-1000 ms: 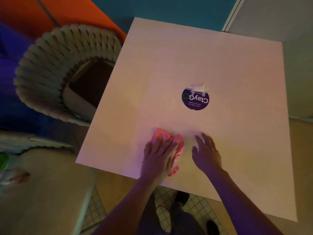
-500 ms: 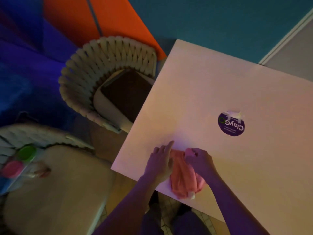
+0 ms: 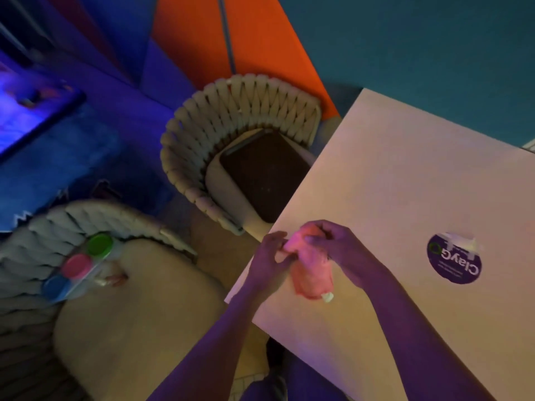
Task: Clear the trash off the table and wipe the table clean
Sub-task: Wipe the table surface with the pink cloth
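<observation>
Head view: the only view, looking down at the near-left corner of a table.
Table (image 3: 405,175): pale square top filling the right half of the frame, its left corner near the centre.
Cloth (image 3: 311,273): pink and bunched, at centre frame over the table's left edge; it hangs down from the two hands, and a small white tag (image 3: 327,297) shows at its lower end.
Left hand (image 3: 267,263): just left of centre, at the table's edge; its fingers curl onto the upper left of the cloth and pinch it.
Right hand (image 3: 343,250): just right of centre, over the tabletop; its fingers are curled round the top of the cloth and grip it.
Hands together: close beside each other, with the cloth between them.
Sticker (image 3: 454,260): round, dark purple, with the lettering "ClayGo" upside down, at right of frame on the tabletop; a bit of torn white paper lies on its upper edge.
Woven chair (image 3: 243,111): top centre, pushed against the table's left edge; a dark tray (image 3: 265,175) lies on its seat.
Second chair (image 3: 136,308): lower left, with a woven back and a tan cushion.
Tubs (image 3: 76,266): three lidded tubs, green, pink and blue, in a row on the second chair at far left, blurred.
Screen (image 3: 31,117): upper left, glowing blue, blurred.
</observation>
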Demonstrator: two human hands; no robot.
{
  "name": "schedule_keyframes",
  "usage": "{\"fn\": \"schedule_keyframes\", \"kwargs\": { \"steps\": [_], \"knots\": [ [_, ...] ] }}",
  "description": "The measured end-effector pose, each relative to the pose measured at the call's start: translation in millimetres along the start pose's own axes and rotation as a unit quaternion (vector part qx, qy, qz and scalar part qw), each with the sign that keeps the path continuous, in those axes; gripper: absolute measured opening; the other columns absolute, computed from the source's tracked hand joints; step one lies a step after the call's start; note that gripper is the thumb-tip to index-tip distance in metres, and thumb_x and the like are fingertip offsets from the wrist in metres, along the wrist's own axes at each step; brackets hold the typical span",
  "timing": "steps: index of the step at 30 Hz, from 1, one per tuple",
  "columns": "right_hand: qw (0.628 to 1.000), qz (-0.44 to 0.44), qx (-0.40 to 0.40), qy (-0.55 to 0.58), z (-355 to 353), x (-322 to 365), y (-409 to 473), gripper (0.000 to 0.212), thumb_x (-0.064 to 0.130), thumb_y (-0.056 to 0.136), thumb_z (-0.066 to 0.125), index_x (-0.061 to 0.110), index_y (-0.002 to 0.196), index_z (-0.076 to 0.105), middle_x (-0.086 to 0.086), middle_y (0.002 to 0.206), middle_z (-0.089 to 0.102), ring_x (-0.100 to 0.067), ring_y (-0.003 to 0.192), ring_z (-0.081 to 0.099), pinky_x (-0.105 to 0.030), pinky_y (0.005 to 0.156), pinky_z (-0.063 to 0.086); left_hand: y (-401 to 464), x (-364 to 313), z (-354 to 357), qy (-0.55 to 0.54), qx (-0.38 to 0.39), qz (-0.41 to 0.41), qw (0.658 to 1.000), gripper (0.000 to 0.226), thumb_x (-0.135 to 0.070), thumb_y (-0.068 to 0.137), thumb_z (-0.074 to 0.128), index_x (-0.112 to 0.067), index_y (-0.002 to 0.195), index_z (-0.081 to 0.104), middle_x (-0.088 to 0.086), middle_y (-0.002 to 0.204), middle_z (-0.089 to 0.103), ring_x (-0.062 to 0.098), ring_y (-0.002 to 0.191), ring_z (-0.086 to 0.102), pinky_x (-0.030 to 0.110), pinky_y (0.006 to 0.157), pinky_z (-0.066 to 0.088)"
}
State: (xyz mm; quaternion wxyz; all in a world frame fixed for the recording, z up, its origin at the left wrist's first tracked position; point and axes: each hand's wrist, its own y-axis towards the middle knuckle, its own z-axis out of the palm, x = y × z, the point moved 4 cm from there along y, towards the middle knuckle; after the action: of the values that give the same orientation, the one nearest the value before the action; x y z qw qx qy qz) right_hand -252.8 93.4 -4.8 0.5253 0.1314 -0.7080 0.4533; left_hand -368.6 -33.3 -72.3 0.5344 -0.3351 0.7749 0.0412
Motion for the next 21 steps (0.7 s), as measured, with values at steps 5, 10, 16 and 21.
{"fn": "schedule_keyframes", "kwargs": {
  "steps": [5,10,16,21],
  "knots": [
    [0.999,-0.030,0.023,-0.023,9.2,35.0,42.4,0.020,0.005,0.087,0.069,0.020,0.100,0.073,-0.002,0.094,0.072,-0.014,0.084,0.065,-0.024,0.066,0.050,22.0,-10.1,-52.0,-0.095,-0.037,-0.067,0.993,0.035,-0.034,0.068,0.066,-0.016,0.098,0.069,0.003,0.093,0.070,0.018,0.084,0.063,0.024,0.069,0.045],
    [0.997,-0.037,-0.008,-0.063,23.0,57.5,80.0,0.018,0.019,0.086,0.075,0.024,0.103,0.071,-0.005,0.104,0.072,-0.028,0.103,0.067,-0.049,0.084,0.057,41.1,-15.1,-100.9,-0.163,-0.103,-0.077,0.978,0.056,-0.052,0.061,0.067,-0.009,0.097,0.069,0.010,0.086,0.070,0.019,0.075,0.063,0.033,0.066,0.051],
    [0.993,-0.036,-0.036,-0.106,49.7,76.6,121.7,0.025,0.023,0.087,0.074,0.020,0.111,0.068,0.001,0.105,0.069,-0.017,0.101,0.064,-0.038,0.086,0.055,78.0,-9.9,-140.4,-0.180,-0.141,-0.081,0.970,0.020,-0.019,0.090,0.069,-0.007,0.106,0.066,0.007,0.090,0.068,0.012,0.078,0.063,0.030,0.069,0.051],
    [0.991,0.013,-0.024,-0.133,84.9,72.7,154.1,0.035,0.014,0.088,0.072,0.021,0.121,0.063,0.001,0.115,0.066,-0.013,0.101,0.062,-0.028,0.081,0.052,124.2,23.3,-166.8,-0.135,-0.121,-0.090,0.979,0.016,-0.013,0.098,0.059,-0.015,0.114,0.061,0.000,0.097,0.067,0.020,0.091,0.067,0.032,0.074,0.057]
  ]
}}
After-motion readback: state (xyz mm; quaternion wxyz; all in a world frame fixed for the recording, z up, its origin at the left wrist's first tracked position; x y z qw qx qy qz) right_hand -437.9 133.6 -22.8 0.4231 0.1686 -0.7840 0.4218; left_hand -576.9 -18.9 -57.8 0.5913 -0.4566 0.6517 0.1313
